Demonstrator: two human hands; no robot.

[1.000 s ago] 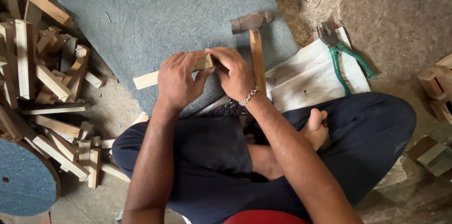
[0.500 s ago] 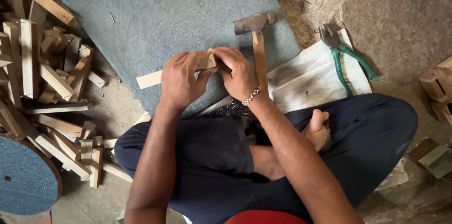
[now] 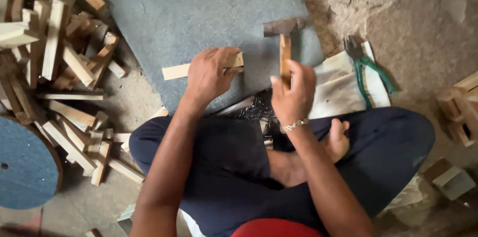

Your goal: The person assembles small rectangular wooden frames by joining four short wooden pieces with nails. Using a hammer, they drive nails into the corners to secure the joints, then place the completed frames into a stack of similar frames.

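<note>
My left hand pinches a thin pale wooden strip and holds it flat on the grey mat. My right hand curls around the wooden handle of a hammer, whose dark metal head lies on the mat's right edge. A chain bracelet circles my right wrist. I sit cross-legged in dark trousers, one bare foot showing beside my right forearm.
A heap of wooden offcuts fills the left side. A round blue disc lies at lower left. Green-handled pliers rest on a white sack to the right. Wooden blocks sit at the far right.
My right hand has left the wooden strip and moved right onto the hammer handle. My left hand stays on the strip.
</note>
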